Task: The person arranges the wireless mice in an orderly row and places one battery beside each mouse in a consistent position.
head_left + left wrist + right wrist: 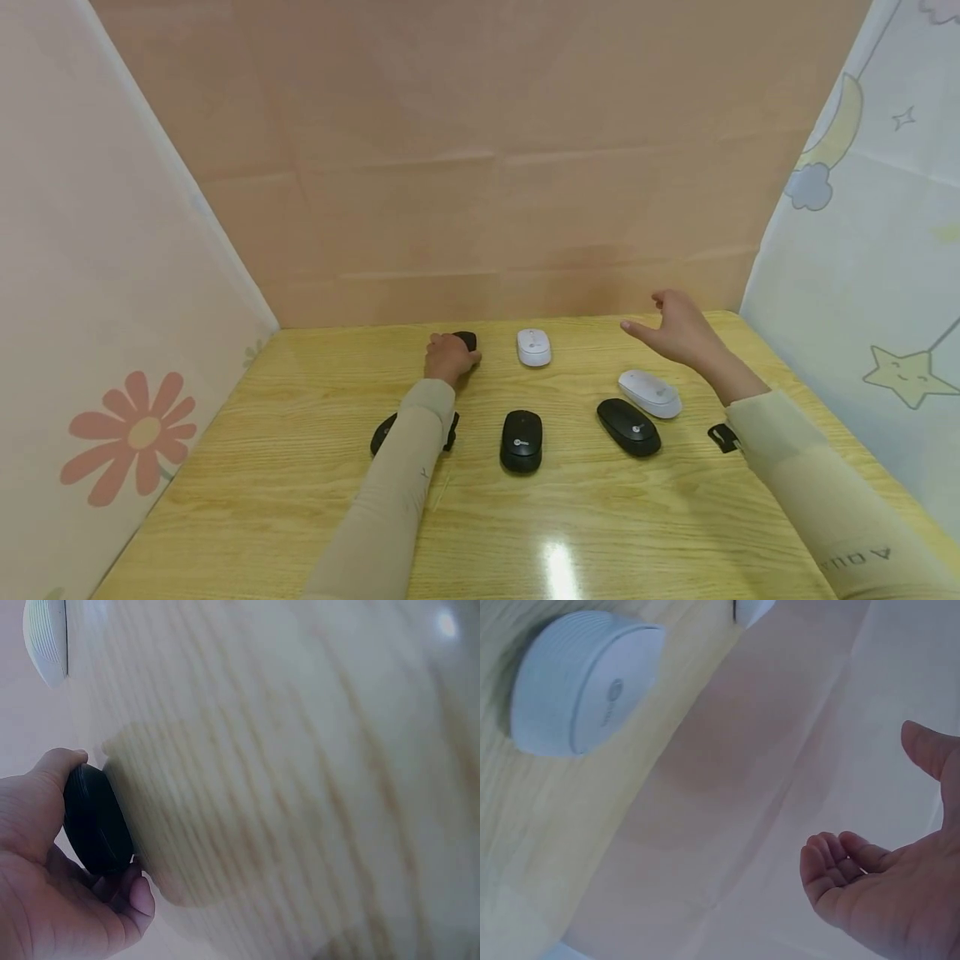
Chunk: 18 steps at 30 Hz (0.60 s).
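Note:
My left hand [446, 357] grips a black computer mouse [467, 338] near the table's back edge. In the left wrist view, the thumb lies along one side of this mouse [97, 817] and the fingers curl round the other, close to the wood. My right hand [681, 332] hovers over the back right of the table, holding nothing, thumb spread and fingers loosely bent. Below it lies a white mouse [651, 393], also large in the right wrist view. Another white mouse [534, 347] sits to the right of my left hand.
A black mouse [521, 442] lies mid-table, with another black mouse [628, 427] beside the right white one. My left sleeve [397, 483] partly covers a further black mouse [382, 433]. A brown backdrop [487, 208] rises behind the wooden table [300, 500], with printed panels on both sides.

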Available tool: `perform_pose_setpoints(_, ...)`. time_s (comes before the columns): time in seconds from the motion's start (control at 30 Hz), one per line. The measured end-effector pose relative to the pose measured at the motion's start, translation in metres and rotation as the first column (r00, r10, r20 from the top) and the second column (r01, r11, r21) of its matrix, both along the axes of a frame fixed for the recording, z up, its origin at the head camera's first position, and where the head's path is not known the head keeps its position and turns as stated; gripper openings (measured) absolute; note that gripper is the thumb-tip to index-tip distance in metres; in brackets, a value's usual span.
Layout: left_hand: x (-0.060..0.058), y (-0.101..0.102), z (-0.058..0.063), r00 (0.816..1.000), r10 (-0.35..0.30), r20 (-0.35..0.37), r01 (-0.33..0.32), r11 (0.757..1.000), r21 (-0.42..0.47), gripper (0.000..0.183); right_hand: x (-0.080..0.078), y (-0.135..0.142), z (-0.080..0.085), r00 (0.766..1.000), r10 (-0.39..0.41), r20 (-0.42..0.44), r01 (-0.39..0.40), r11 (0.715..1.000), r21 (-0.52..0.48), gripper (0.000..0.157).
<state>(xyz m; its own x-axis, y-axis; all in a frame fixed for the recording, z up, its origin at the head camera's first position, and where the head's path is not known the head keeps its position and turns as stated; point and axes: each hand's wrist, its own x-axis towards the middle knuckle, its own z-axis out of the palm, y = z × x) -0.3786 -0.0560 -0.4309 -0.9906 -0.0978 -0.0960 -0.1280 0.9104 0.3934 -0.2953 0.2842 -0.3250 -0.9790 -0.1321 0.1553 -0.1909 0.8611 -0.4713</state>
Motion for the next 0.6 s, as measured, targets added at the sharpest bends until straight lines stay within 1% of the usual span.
perform_pose_setpoints(0.13,0.0,0.001,0.0,1.0,-0.004,-0.002,0.004,1.0,-0.01,0.072,0.006,0.009,-0.008,1.0,0.021,-0.017,-0.021,1.0,-0.016,0.087)
perform_pose_setpoints(0.27,0.0,0.001,0.0,1.0,-0.01,-0.011,0.01,1.0,-0.028,0.071,0.012,0.017,-0.02,0.999,0.041,-0.018,-0.042,0.999,-0.02,0.086)
perform_pose_setpoints(0.43,0.002,0.001,0.002,1.0,-0.021,-0.023,0.02,0.999,-0.043,0.07,0.019,0.024,-0.038,0.998,0.065,-0.004,-0.065,0.998,-0.027,0.084)
perform_pose_setpoints(0.6,0.004,0.002,0.004,1.0,-0.013,-0.025,0.012,0.999,-0.033,0.069,0.023,0.029,-0.055,0.996,0.091,0.014,-0.09,0.996,-0.022,0.08)
